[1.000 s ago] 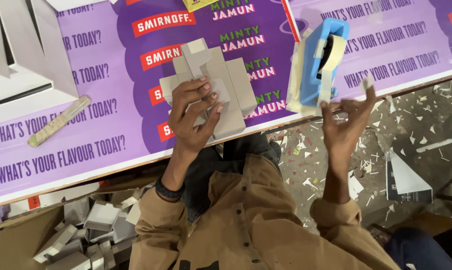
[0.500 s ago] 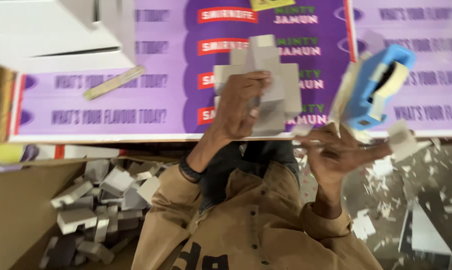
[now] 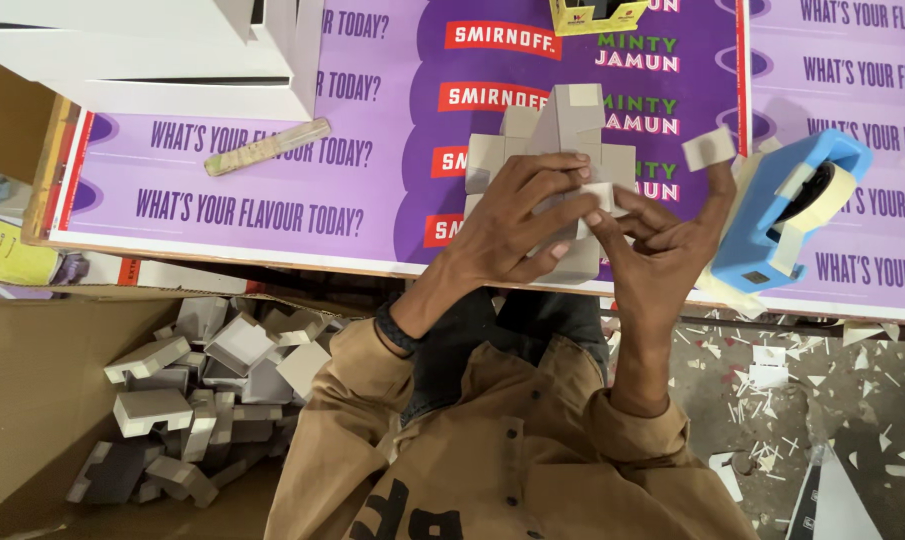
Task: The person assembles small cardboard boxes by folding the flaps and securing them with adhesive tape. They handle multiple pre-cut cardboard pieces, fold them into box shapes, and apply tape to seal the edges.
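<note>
Grey foam piece [image 3: 558,135] lower half hidden by hands; yellow box [image 3: 598,15] cut off at top edge

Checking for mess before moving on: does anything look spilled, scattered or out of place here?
Yes. White paper scraps litter the floor at right, and grey cardboard pieces lie heaped loosely beside the table. A small tape square sticks to a fingertip of the right hand.

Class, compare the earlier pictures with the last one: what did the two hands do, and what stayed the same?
The right hand, raised apart near the blue tape dispenser, moved in to join the left hand on the grey cardboard piece, a small tape square stuck to one fingertip. The left hand kept its hold on the piece; the dispenser stayed on the purple board.
</note>
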